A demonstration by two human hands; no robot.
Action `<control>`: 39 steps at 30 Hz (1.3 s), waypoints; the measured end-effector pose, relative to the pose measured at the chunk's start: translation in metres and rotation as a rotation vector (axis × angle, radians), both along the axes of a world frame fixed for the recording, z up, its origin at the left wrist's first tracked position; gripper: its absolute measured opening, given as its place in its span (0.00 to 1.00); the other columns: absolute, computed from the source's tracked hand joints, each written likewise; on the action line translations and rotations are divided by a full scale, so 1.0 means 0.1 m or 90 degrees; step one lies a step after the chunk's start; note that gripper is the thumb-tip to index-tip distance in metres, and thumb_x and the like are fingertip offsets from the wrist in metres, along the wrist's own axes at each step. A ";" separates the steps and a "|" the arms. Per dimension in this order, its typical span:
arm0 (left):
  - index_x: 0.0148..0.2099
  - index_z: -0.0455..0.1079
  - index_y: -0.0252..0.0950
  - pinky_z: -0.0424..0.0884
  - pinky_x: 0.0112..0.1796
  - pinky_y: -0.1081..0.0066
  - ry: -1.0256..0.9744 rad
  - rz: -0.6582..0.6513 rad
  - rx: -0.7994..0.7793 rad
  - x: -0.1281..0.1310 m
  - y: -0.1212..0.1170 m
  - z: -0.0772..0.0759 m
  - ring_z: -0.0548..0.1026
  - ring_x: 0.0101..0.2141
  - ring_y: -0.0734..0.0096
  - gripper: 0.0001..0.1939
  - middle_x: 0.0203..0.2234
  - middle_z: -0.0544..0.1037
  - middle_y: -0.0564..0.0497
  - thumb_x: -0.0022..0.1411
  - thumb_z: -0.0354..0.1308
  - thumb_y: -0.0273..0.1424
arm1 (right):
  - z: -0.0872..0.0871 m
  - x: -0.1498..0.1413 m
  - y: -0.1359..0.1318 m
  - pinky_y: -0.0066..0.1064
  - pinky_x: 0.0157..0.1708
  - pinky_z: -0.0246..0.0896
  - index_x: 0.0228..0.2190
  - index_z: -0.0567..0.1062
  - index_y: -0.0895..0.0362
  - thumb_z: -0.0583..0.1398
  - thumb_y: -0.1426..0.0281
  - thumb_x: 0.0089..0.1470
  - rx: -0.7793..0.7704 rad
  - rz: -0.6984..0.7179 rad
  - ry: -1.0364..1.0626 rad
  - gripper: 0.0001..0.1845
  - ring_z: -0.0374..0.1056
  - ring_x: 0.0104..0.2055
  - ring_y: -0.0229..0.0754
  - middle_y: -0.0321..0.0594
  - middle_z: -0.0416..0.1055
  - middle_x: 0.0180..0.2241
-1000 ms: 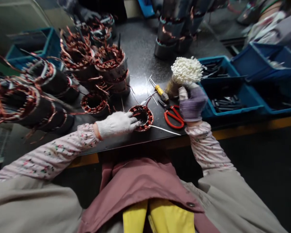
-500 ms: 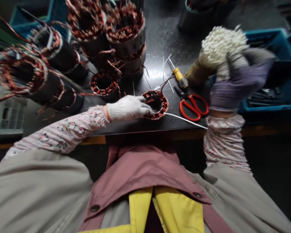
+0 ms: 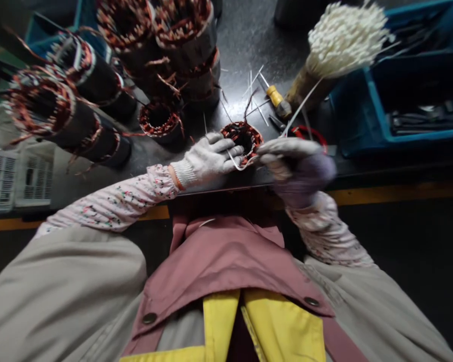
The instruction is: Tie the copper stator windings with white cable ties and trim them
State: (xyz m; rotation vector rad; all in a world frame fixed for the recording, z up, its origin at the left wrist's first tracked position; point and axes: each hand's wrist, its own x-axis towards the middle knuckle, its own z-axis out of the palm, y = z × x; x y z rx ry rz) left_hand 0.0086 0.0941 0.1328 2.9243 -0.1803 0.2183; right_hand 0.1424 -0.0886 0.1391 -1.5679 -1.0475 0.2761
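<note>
A small motor stator [image 3: 255,134] with copper windings stands on the dark table in front of me. My left hand [image 3: 211,157], in a white glove, steadies its left side, fingers over the rim. A white cord [image 3: 244,168] loops along the stator's near edge, one end lying by my left fingers. On the right side my right hand [image 3: 296,163], in a grey and purple glove, is closed around a white tie cord [image 3: 304,106] that slants up towards the cord bundle [image 3: 347,37]. Its fingertips are close to the stator rim and partly blurred.
Red-handled cutters [image 3: 313,134] lie partly behind my right hand. A yellow-handled screwdriver [image 3: 275,95] and loose white cord pieces lie beyond the stator. Another small stator [image 3: 160,131] and stacked larger stators [image 3: 189,45] stand left. Blue bins [image 3: 377,118] stand right.
My right hand has come down and left from the cord bundle to the stator, with a white cord in it. My left hand stays at the stator. The view has shifted slightly.
</note>
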 end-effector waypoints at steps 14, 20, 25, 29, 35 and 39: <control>0.59 0.69 0.37 0.65 0.51 0.60 0.035 0.111 0.020 0.09 -0.06 0.00 0.74 0.49 0.58 0.23 0.48 0.78 0.42 0.64 0.58 0.39 | -0.20 -0.36 -0.83 0.32 0.33 0.77 0.34 0.75 0.53 0.64 0.80 0.51 0.109 0.081 -0.012 0.11 0.78 0.42 0.43 0.41 0.79 0.42; 0.58 0.70 0.39 0.65 0.50 0.59 0.068 0.127 0.023 0.09 -0.10 0.05 0.74 0.49 0.58 0.21 0.49 0.77 0.44 0.66 0.55 0.37 | -0.46 -0.48 -0.99 0.33 0.38 0.77 0.40 0.73 0.53 0.62 0.80 0.55 0.097 0.094 -0.063 0.13 0.76 0.46 0.43 0.44 0.78 0.46; 0.57 0.71 0.39 0.64 0.51 0.59 0.067 0.137 -0.014 0.10 -0.09 0.04 0.73 0.50 0.57 0.21 0.48 0.77 0.44 0.65 0.55 0.39 | -0.60 -0.42 -0.79 0.31 0.38 0.77 0.41 0.72 0.53 0.61 0.81 0.55 0.124 0.125 -0.146 0.14 0.77 0.45 0.40 0.44 0.78 0.46; 0.59 0.70 0.36 0.65 0.53 0.58 0.029 0.182 -0.107 0.08 -0.12 -0.02 0.74 0.50 0.56 0.24 0.48 0.78 0.43 0.63 0.58 0.39 | -0.68 -0.37 -0.36 0.26 0.35 0.75 0.39 0.72 0.52 0.61 0.79 0.56 0.162 0.077 -0.195 0.11 0.77 0.41 0.37 0.42 0.78 0.45; 0.60 0.67 0.37 0.65 0.54 0.61 -0.070 0.228 -0.263 0.07 -0.16 -0.14 0.77 0.45 0.63 0.24 0.43 0.82 0.48 0.62 0.59 0.34 | -0.55 -0.32 0.05 0.31 0.41 0.75 0.35 0.76 0.53 0.64 0.71 0.57 0.155 0.008 -0.147 0.02 0.76 0.40 0.38 0.38 0.78 0.35; 0.53 0.74 0.40 0.66 0.51 0.62 -0.081 0.198 -0.200 0.07 -0.17 -0.13 0.78 0.42 0.65 0.17 0.42 0.82 0.50 0.64 0.59 0.37 | -0.53 -0.31 -0.01 0.30 0.38 0.74 0.33 0.77 0.54 0.65 0.69 0.56 0.104 -0.041 -0.154 0.02 0.75 0.36 0.37 0.39 0.76 0.34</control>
